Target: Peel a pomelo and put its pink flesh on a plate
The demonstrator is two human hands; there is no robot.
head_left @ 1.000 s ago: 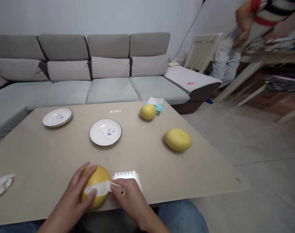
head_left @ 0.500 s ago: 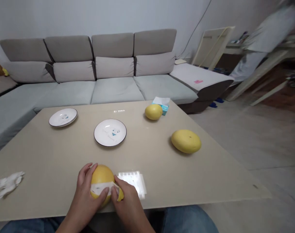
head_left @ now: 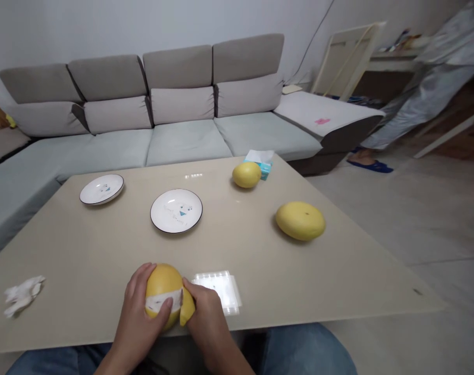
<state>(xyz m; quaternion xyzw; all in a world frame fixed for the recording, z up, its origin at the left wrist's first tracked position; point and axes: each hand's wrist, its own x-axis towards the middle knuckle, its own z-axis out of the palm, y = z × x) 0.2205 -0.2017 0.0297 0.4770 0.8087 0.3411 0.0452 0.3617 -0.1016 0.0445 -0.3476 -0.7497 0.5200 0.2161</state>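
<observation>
A yellow pomelo rests at the near edge of the table, with a band of white pith bared across its middle. My left hand is wrapped round its left side, thumb lying on the white band. On the other side my right hand grips a loose flap of pomelo peel, which stands out from the fruit. The right fingertips are partly hidden behind the peel. Farther off lie a second whole pomelo on the right and a third one towards the back.
Two white plates with dark rims stand on the table, a nearer plate and a farther plate. A tissue box sits behind the third pomelo, a crumpled tissue at left. Beyond are a sofa and a person's legs.
My right hand has pulled the peel flap outward, away from the pomelo, and its thumb has left the white band. The person at the right has stepped further right. The view has shifted slightly.
</observation>
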